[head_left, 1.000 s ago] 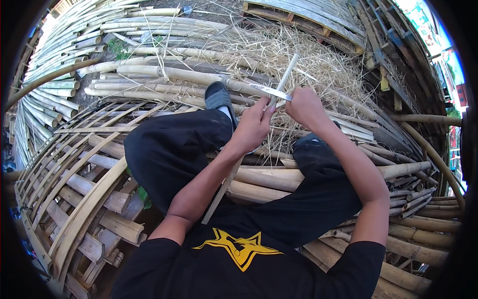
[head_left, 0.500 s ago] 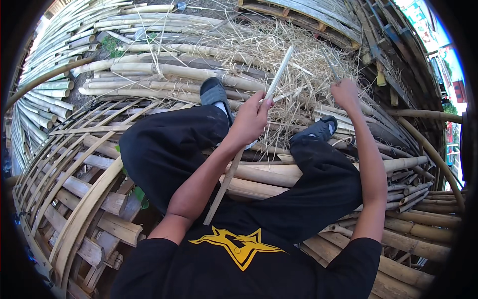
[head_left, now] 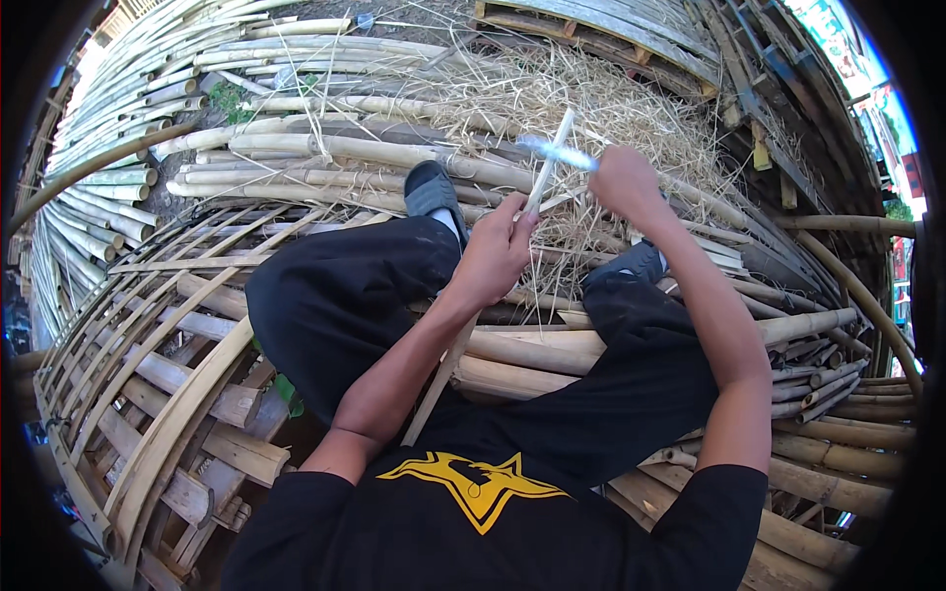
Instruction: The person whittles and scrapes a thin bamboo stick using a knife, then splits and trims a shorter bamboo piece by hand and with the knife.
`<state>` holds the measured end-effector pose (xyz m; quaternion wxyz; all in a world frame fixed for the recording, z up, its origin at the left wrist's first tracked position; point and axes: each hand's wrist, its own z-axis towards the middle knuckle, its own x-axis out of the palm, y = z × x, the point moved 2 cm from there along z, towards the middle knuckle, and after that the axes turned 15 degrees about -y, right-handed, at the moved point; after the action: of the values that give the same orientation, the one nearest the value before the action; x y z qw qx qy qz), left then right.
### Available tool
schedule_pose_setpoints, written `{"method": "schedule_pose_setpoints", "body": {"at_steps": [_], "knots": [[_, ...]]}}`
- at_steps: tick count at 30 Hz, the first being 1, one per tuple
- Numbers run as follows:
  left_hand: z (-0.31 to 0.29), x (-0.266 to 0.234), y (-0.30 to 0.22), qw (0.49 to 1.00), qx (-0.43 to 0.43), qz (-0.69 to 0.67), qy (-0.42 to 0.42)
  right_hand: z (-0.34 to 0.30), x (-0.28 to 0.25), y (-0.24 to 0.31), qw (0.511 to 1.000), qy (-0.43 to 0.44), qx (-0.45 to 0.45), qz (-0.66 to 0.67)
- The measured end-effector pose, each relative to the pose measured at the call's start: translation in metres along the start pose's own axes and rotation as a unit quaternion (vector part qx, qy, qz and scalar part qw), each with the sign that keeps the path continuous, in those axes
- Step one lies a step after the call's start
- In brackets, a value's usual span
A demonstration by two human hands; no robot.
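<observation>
My left hand (head_left: 493, 258) is closed around a long pale bamboo strip (head_left: 543, 182). The strip slants from beyond my fingers back under my forearm toward my shirt. My right hand (head_left: 625, 183) grips a knife (head_left: 560, 153), whose handle is hidden in the fist. Its blade, bright with glare and smeared by motion, lies across the upper part of the strip in this view. Whether blade and strip touch I cannot tell.
Dry shavings (head_left: 611, 108) are heaped ahead of me. Bamboo poles (head_left: 374, 148) lie around my sandalled feet. A slatted bamboo frame (head_left: 177, 394) is at my left, wooden pallets (head_left: 601, 34) stand far right, and more poles (head_left: 828, 453) lie at my right.
My right hand has swung left with the knife, from out over the shavings to the strip. My left hand and the strip have barely moved.
</observation>
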<state>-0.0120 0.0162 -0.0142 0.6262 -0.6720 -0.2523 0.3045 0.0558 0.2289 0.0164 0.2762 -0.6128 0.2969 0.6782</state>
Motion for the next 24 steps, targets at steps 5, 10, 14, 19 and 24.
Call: {"method": "schedule_pose_setpoints", "body": {"at_steps": [5, 10, 14, 19, 24], "knots": [[0.005, -0.006, 0.003, 0.998, -0.047, -0.049, 0.013, 0.016, -0.040, -0.147, 0.955, -0.170, 0.233, -0.067], [0.012, 0.001, 0.000, 0.998, 0.042, 0.048, -0.017, -0.006, -0.037, -0.092, 0.988, -0.059, 0.127, 0.070], [0.007, 0.001, -0.009, 0.992, 0.069, 0.100, -0.025, -0.030, -0.030, -0.022, 0.995, -0.064, 0.000, 0.079], [0.003, 0.003, -0.018, 0.985, 0.090, 0.149, -0.011, -0.049, -0.014, 0.031, 0.991, -0.003, -0.119, 0.060], [-0.001, 0.001, -0.013, 0.986, 0.083, 0.145, -0.014, -0.021, -0.003, 0.012, 0.994, -0.060, -0.093, -0.007]]}}
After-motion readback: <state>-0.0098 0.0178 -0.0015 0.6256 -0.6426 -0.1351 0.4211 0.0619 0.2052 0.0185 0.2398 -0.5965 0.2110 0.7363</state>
